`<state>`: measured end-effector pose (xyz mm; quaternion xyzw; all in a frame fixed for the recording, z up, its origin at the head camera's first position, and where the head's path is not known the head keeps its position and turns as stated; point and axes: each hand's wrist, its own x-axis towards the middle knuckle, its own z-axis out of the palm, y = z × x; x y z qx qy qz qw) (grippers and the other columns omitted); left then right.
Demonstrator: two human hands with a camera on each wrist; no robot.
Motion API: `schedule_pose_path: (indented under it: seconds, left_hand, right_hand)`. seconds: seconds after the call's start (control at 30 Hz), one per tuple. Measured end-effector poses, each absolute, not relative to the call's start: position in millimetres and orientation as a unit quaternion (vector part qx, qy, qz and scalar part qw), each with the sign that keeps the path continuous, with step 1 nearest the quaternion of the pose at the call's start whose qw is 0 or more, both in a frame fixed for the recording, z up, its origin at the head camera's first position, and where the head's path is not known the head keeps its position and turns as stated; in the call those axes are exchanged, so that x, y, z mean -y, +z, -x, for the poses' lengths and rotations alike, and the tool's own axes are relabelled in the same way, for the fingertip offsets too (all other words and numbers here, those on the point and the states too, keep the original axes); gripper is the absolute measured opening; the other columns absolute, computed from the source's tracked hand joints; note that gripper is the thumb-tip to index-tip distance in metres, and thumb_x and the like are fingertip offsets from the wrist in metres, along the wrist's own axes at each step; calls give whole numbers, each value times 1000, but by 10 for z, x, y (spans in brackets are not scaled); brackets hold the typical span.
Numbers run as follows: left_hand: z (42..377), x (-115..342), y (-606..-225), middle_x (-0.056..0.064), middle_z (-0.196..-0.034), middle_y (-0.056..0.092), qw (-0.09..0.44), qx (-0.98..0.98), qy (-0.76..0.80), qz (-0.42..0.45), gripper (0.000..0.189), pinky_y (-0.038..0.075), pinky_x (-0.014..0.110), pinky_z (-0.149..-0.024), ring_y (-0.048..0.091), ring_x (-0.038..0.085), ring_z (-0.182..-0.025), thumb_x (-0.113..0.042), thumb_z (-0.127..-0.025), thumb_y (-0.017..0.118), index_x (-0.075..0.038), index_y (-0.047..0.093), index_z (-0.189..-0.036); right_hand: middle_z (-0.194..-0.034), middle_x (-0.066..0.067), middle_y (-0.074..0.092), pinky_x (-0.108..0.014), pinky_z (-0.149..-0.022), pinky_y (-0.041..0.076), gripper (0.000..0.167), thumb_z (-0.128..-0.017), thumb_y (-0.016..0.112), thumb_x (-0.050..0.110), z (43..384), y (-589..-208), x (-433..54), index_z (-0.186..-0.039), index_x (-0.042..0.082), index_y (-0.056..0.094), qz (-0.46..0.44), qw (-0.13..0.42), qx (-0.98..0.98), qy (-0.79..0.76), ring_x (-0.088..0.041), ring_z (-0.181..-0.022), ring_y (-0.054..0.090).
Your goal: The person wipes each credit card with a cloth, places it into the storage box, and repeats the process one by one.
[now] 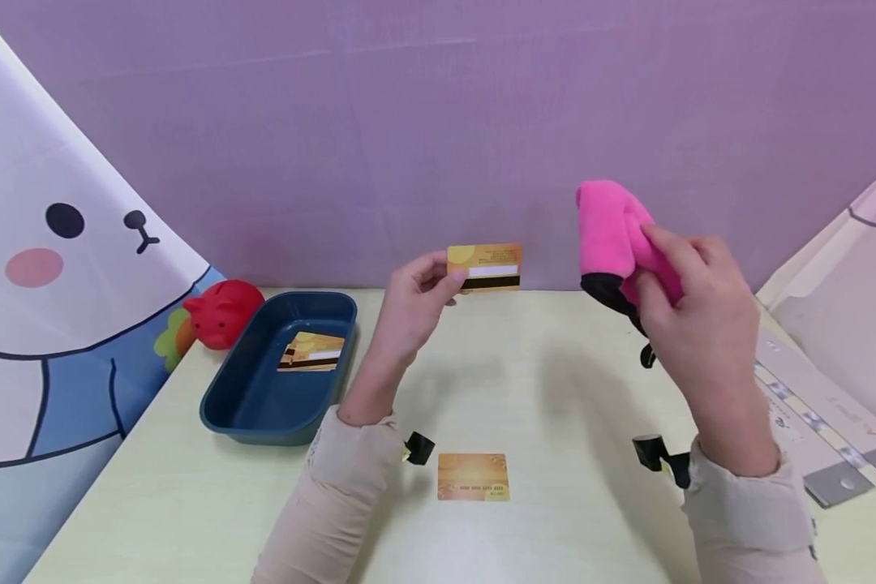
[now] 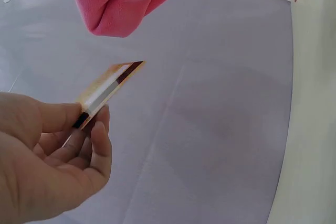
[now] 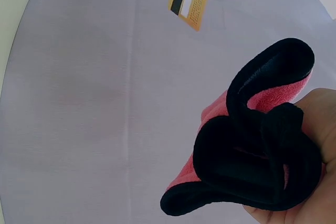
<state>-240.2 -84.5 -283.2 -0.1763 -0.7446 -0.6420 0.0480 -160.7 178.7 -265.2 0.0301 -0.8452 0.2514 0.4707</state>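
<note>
My left hand point(image 1: 418, 304) pinches a gold bank card point(image 1: 485, 268) by its edge, the side with the black stripe facing me. The same card point(image 2: 110, 92) shows between thumb and fingers in the left wrist view. In my right hand point(image 1: 704, 300) is a bunched pink cloth point(image 1: 607, 231) with black edging, held up to the right of the card and apart from it. The right wrist view shows the black border of the cloth point(image 3: 236, 161) in loose folds. On the table below, another gold card point(image 1: 473, 477) lies flat, printed side up.
A dark blue tray point(image 1: 222, 405) with several gold cards point(image 1: 312, 352) in it stands at the left. Behind its far left corner sits a red piggy bank point(image 1: 226, 312). A grey-white flat box or board point(image 1: 825, 422) lies at the right edge. A purple backdrop point(image 1: 438, 146) rises behind the table.
</note>
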Motion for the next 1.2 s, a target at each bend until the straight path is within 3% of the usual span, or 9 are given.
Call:
schedule_pose_path:
  seconds: [0.23, 0.57, 0.77, 0.83, 1.0, 1.2]
  left_hand:
    - [2391, 764, -2854, 22, -97, 71, 48, 716, -669, 193, 40, 51, 26, -74, 63, 16, -79, -3, -95, 67, -10, 59, -133]
    - [2274, 543, -2936, 21, -97, 73, 26, 714, -662, 225, 32, 52, 26, -72, 69, 20, -82, 3, -95, 62, -7, 59, -126]
    - [2177, 421, -2985, 15, -102, 65, 43, 720, -658, 218, 35, 48, 23, -77, 55, 14, -87, 10, -93, 53, -4, 57, -125]
    - [2166, 415, -2987, 13, -105, 64, 49, 719, -660, 213, 36, 48, 23, -77, 55, 15, -88, 9, -93, 55, -5, 57, -126]
    - [2182, 426, -2971, 18, -94, 68, 36, 715, -667, 204, 35, 44, 24, -65, 57, 15, -77, 14, -91, 52, -1, 57, -122]
    - [2245, 512, -2924, 23, -96, 72, 10, 702, -676, 222, 31, 52, 25, -71, 66, 15, -76, 7, -93, 62, -2, 58, -122]
  right_hand:
    - [-104, -26, 63, -55, -75, 46, 33, -92, 65, 11, 1602, -2650, -1725, -125, 11, 71, -37, 484, 833, 265, -40, -97, 59]
    - [-103, -26, 65, -54, -78, 53, 35, -90, 69, 8, 1615, -2722, -1448, -125, 9, 71, -150, 484, 827, 242, -40, -96, 61]
    - [-103, -24, 65, -52, -65, 53, 31, -87, 75, 10, 1693, -2903, -1239, -118, 10, 74, -205, 479, 832, 190, -40, -85, 59]
    - [-105, -24, 65, -51, -64, 52, 29, -87, 75, 11, 1715, -2942, -1219, -116, 12, 74, -210, 475, 834, 184, -41, -84, 58]
    - [-107, -26, 65, -55, -67, 55, 31, -85, 79, 11, 1757, -2964, -1291, -116, 12, 75, -193, 457, 848, 186, -43, -92, 61]
    - [-106, -26, 65, -58, -66, 55, 32, -88, 72, 7, 1794, -2938, -1438, -121, 10, 73, -151, 439, 863, 198, -40, -96, 62]
